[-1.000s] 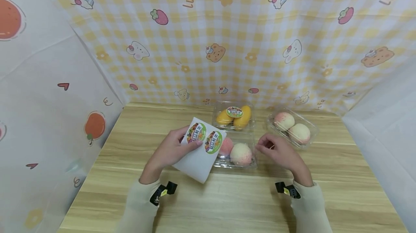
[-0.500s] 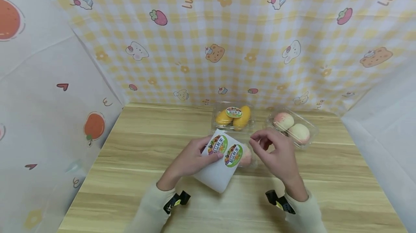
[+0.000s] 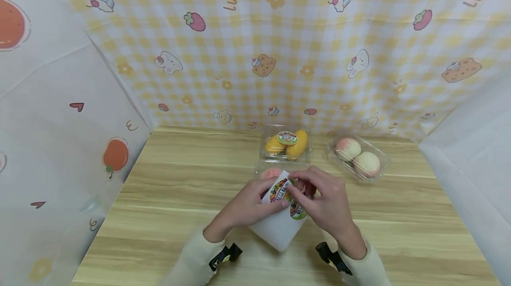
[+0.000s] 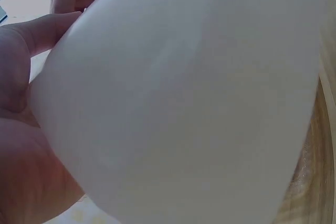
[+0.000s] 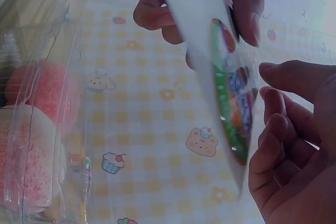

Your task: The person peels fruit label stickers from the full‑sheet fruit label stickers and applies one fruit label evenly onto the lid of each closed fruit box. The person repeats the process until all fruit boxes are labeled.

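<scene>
My left hand holds a white sticker sheet, thumb on the front and fingers behind. Two oval fruit stickers show on its upper part. At the upper right of the sheet, my right hand has thumb and index finger right by the stickers; whether they pinch one I cannot tell. In the right wrist view the sheet stands nearly edge-on, close to the right fingertips. Plain white paper fills most of the left wrist view. Beneath the sheet, a clear clamshell box with peaches is mostly hidden.
Behind it stands a clear box with two yellow mangoes and an oval sticker on its lid. To the right is another clear box with two peaches. A checked cloth hangs behind the wooden table.
The left hand has carried the sheet right and towards the body, over the peach box. The right hand has come in from the right, and its fingers now overlap the stickers.
</scene>
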Action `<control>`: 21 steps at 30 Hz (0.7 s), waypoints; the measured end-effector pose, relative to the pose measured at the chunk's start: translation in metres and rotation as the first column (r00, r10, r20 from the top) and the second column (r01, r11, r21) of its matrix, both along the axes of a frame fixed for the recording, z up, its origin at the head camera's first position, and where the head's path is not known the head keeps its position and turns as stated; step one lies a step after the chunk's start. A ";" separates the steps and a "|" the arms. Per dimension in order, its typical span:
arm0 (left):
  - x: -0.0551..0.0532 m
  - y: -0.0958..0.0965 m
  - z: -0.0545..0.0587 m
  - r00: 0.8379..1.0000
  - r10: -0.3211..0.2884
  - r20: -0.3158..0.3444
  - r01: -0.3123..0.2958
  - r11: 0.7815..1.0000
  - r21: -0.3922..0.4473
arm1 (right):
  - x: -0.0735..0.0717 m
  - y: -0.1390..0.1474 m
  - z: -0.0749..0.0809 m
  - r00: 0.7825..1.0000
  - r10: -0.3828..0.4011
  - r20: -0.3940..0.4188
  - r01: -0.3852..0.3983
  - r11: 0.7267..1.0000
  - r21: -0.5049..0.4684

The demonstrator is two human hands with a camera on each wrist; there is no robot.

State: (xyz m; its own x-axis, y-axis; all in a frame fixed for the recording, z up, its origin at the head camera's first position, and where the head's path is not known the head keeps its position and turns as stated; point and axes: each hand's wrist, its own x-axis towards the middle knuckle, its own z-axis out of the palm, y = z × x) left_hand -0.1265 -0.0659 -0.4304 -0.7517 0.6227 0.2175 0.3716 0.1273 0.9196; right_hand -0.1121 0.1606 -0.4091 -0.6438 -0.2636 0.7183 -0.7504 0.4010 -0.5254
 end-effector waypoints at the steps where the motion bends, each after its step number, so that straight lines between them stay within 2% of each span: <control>1: 0.000 0.000 0.000 1.000 -0.004 -0.001 0.004 1.000 0.000 | 0.000 0.000 0.000 1.000 -0.003 -0.003 0.003 1.000 0.005; 21: 0.002 0.002 0.001 0.999 0.008 -0.038 -0.009 0.999 -0.031 | -0.002 0.000 -0.004 0.999 -0.042 -0.015 0.042 0.999 0.011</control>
State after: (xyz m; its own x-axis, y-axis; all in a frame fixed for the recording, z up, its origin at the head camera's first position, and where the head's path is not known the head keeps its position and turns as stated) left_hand -0.1248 -0.0643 -0.4295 -0.7486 0.6232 0.2263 0.4045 0.1588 0.9006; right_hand -0.1144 0.1609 -0.4126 -0.6434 -0.2449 0.7253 -0.7408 0.4380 -0.5093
